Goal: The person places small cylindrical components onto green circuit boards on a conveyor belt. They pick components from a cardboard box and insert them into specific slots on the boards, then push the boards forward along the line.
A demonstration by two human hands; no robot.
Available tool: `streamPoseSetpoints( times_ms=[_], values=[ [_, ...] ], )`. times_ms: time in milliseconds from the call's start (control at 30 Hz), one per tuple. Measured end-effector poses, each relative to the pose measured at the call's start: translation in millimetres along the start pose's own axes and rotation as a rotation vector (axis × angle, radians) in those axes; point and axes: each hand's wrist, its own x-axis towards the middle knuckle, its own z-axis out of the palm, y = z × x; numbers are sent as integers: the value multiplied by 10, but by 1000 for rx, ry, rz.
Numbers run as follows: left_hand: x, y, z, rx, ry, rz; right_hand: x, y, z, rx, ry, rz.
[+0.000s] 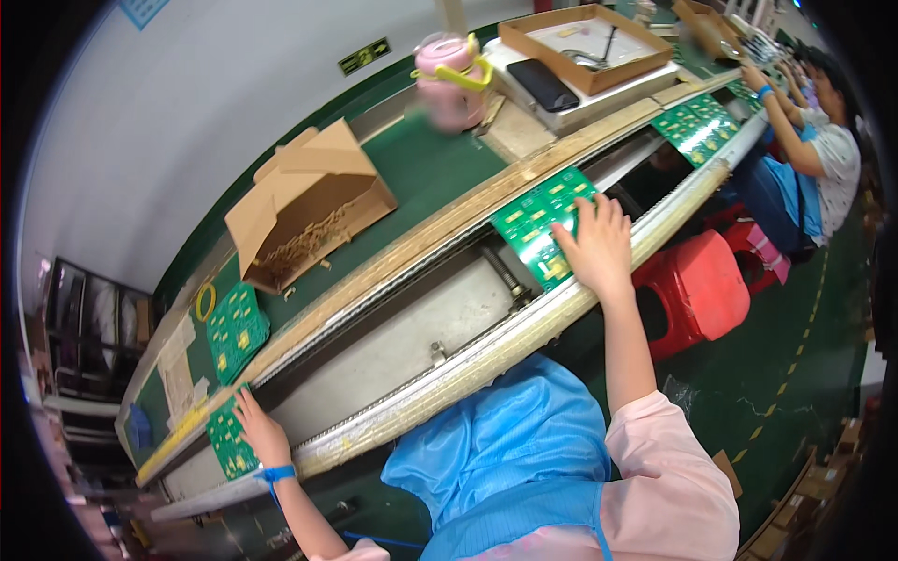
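Observation:
My right hand (601, 245) rests with spread fingers on the right part of a green circuit board (533, 224), which bridges the two rails of a conveyor track. On the far left, my left hand (264, 432) lies with extended fingers along the edge of another green circuit board (227, 447) on the same rails. That wrist wears a blue band (275, 473). Just beyond it, a stack of green circuit boards (236, 337) sits on the bench. A third green circuit board (694, 127) spans the rails farther right, apart from my hands.
An open cardboard box (313, 154) with small brown pieces stands behind the track. A yellow ring (205, 302) lies near the stack. Farther back are a pink jug (449, 79), a black phone (543, 84) and a cardboard tray (599, 70). Right: a red stool (702, 285) and a co-worker (804, 159).

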Motion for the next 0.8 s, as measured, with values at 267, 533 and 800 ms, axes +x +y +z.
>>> streamPoseSetpoints(
  times_ms=[267, 533, 800],
  values=[
    [162, -14, 27, -81, 181, 81, -9, 108, 85, -91, 85, -93],
    [76, 211, -70, -136, 169, 83, 11, 108, 85, -88, -1, -59],
    [-85, 589, -14, -175, 58, 0, 23, 126, 73, -100, -23, -64]
  ],
)
